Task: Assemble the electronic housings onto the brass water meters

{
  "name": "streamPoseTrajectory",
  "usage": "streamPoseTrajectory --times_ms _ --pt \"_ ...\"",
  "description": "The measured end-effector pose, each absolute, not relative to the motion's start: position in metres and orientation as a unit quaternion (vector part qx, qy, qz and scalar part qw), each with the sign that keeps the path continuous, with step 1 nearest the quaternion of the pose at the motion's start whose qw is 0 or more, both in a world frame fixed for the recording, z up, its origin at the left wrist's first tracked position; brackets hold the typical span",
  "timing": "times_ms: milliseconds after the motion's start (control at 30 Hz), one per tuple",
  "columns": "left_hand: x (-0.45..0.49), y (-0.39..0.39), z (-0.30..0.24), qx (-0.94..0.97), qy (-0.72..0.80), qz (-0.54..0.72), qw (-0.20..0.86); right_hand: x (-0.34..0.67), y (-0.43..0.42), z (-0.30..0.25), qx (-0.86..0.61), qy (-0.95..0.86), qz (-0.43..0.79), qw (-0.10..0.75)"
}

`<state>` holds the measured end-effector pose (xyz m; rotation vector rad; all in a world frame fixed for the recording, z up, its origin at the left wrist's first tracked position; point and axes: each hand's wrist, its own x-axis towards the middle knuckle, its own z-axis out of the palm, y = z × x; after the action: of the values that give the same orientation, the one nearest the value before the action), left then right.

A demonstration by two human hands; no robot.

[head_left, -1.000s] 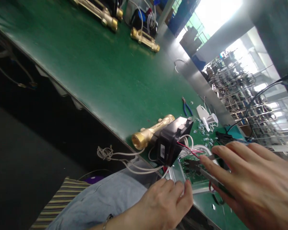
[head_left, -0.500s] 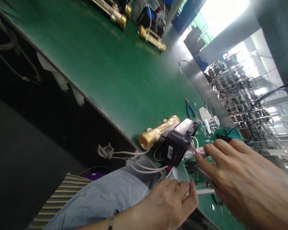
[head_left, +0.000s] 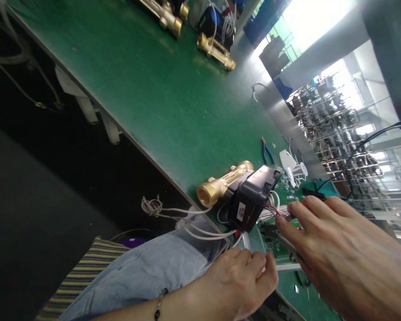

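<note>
A black meter box [head_left: 250,200] on a brass pipe body [head_left: 222,185] lies at the bench's near edge. My right hand [head_left: 334,240] is closed at the right of the box, its thumb and forefinger pinching thin red and white wires [head_left: 270,206] that run from the box. Under that thumb is a grey tool with a dark tip [head_left: 269,230], over a green circuit board [head_left: 274,245]; whether the hand grips it, I cannot tell. My left hand [head_left: 240,281], fingers curled, is below the box near white cables [head_left: 207,235]; what it holds is hidden.
Blue-handled cutters [head_left: 266,151] lie on the green bench [head_left: 173,107], near a white spool [head_left: 300,170] and small clear scraps. More brass pipe bodies [head_left: 217,52] stand at the far end. A coiled cable end [head_left: 152,206] hangs past the bench edge above my lap.
The whole view has shifted slightly, so the bench things appear a little further right. Both hands keep nearly the same pose beside the black box.
</note>
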<state>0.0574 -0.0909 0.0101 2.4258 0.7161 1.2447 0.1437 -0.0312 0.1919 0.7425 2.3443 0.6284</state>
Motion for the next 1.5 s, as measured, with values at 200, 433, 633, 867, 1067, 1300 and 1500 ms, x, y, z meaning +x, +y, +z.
streamPoseTrajectory --times_ms 200,433,633,867,1067,1300,1500 --pt "0.056 -0.091 0.012 0.839 0.255 0.451 0.168 0.143 -0.03 0.191 0.286 0.884 0.229 0.292" --pt "0.057 -0.09 0.012 0.838 0.255 0.45 0.174 0.135 -0.026 0.193 0.245 0.896 0.242 0.282" --pt "0.058 -0.093 0.01 0.847 0.251 0.436 0.17 0.14 -0.02 0.189 0.226 0.906 0.207 0.292" --pt "0.062 -0.095 0.006 0.842 0.26 0.442 0.168 0.138 -0.001 0.183 0.268 0.875 0.128 0.382" --pt "0.061 -0.095 0.005 0.853 0.245 0.427 0.174 0.114 0.002 0.186 0.314 0.792 0.092 0.515" --pt "0.061 -0.093 0.006 0.856 0.243 0.424 0.168 0.113 0.001 0.188 0.31 0.791 0.078 0.522" --pt "0.057 -0.09 0.01 0.859 0.232 0.42 0.181 0.12 -0.003 0.191 0.341 0.789 0.079 0.504"
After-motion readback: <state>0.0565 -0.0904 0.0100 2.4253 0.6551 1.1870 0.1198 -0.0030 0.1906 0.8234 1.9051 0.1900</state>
